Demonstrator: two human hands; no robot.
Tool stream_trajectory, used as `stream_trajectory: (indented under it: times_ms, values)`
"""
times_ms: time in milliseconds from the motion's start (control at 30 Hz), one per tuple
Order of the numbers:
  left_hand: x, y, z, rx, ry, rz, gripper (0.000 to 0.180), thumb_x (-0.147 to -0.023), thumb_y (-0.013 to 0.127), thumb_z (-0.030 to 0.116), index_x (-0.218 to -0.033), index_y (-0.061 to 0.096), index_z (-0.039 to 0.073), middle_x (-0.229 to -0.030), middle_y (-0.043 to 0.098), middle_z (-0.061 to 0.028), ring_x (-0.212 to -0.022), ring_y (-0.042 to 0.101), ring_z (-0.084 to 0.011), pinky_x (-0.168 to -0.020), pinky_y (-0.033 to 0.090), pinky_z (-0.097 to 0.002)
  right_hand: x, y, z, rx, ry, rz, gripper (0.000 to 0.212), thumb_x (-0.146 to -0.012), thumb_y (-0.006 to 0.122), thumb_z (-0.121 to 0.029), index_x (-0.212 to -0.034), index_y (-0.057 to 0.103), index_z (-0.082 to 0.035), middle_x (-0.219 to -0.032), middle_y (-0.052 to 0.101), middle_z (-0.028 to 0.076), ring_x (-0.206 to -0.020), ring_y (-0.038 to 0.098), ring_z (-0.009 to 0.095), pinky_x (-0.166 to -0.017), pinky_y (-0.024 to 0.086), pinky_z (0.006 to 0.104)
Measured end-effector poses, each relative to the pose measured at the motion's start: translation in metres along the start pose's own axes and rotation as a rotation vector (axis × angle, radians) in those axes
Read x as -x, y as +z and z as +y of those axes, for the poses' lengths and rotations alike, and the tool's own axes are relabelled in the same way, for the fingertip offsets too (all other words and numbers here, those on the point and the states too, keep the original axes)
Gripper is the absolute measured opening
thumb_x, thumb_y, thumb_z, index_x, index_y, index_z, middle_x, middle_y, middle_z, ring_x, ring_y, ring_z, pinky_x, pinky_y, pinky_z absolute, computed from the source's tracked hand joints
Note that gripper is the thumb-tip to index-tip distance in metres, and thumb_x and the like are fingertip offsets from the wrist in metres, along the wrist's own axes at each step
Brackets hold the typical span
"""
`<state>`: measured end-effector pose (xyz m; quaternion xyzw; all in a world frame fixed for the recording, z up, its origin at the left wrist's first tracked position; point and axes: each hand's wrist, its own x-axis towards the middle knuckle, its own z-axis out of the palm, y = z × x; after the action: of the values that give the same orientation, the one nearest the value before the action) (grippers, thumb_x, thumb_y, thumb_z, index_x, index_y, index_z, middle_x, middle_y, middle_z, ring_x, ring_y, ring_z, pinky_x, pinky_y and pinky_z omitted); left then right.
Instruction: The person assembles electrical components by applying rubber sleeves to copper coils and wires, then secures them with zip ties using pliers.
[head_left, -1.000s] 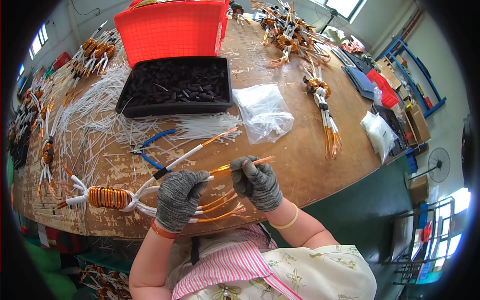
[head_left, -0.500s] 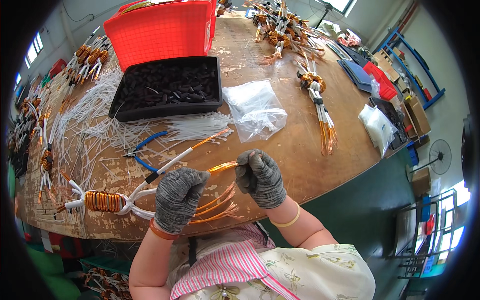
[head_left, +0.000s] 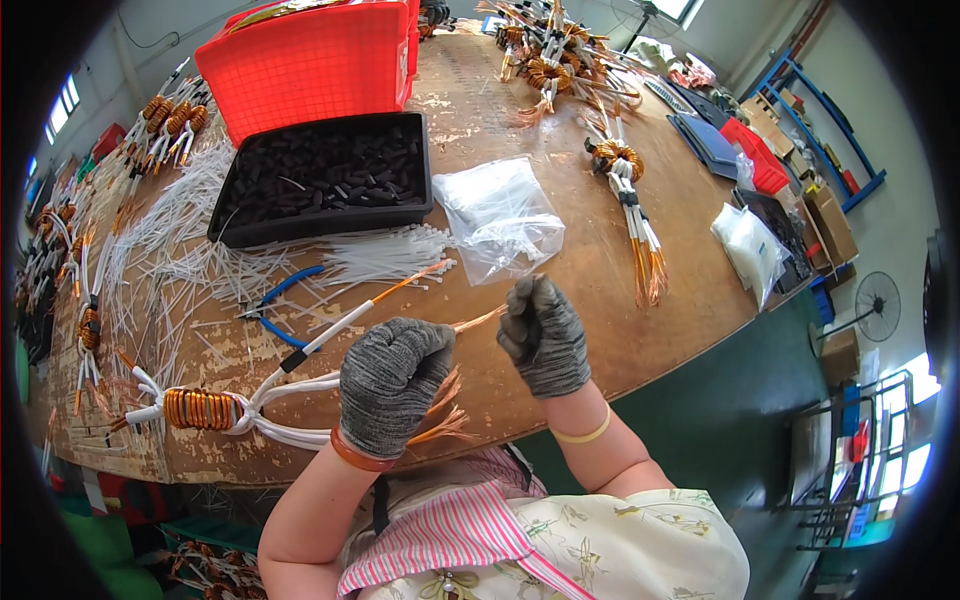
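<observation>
Head view, sole view: wound copper coil (head_left: pixel 203 409) lies on the table (head_left: pixel 620 360) along the near edge, toward its left corner, its white leads (head_left: pixel 298 433) running right. Left hand (head_left: pixel 395 388) is closed over several of these leads, frayed copper ends projecting beyond it. Right hand (head_left: pixel 545 340) has its fingers drawn together near the tip of one thin copper strand (head_left: pixel 480 319); whether it grips that tip cannot be told.

Change noted: the left hand has shifted along the leads, away from the coil, and only a thin strand now spans the gap where a thicker bundle showed. Judged meaning: the left grip now sits closer to the bare tips. One sleeved lead (head_left: pixel 335 325) remains outside the grip, angled toward the table's far edge, beside the blue-handled pliers (head_left: pixel 290 285)
</observation>
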<state>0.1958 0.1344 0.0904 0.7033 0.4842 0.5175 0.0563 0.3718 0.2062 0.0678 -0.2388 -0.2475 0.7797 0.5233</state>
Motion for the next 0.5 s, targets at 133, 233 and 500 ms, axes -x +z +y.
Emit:
stream_trajectory:
  times_ms: [133,233,500]
  values:
    - [0.001,0.003,-0.003,0.017,-0.046,-0.004,0.019,-0.07,0.069,-0.004,-0.087,0.065,0.003,-0.08,0.063,-0.0083,-0.068,0.062,-0.0166,-0.061,0.05,-0.026,0.009,0.003,-0.007,0.393,-0.191,-0.069,0.029,-0.089,0.058,-0.027,-0.109,0.058,-0.006,-0.075,0.059,0.002,-0.056,0.054,0.011,-0.047,0.044,0.0235]
    - [0.002,0.005,-0.004,0.024,-0.068,-0.02,0.018,-0.071,0.069,-0.004,-0.087,0.065,0.003,-0.079,0.063,-0.0081,-0.068,0.062,-0.0158,-0.062,0.051,-0.0257,0.01,0.003,0.0,0.894,-0.521,-0.189,0.029,-0.084,0.063,-0.013,-0.112,0.058,-0.005,-0.074,0.059,0.004,-0.059,0.055,0.016,-0.053,0.047,0.0273]
    - [-0.007,0.007,0.001,-0.074,-0.002,-0.08,0.017,-0.073,0.067,-0.003,-0.089,0.065,0.003,-0.079,0.063,-0.0103,-0.069,0.063,-0.0225,-0.065,0.051,-0.0294,-0.003,-0.003,-0.009,1.362,-0.798,-0.4,0.016,-0.074,0.068,-0.004,-0.089,0.063,-0.006,-0.072,0.057,0.009,-0.064,0.058,0.025,-0.057,0.047,0.0315]
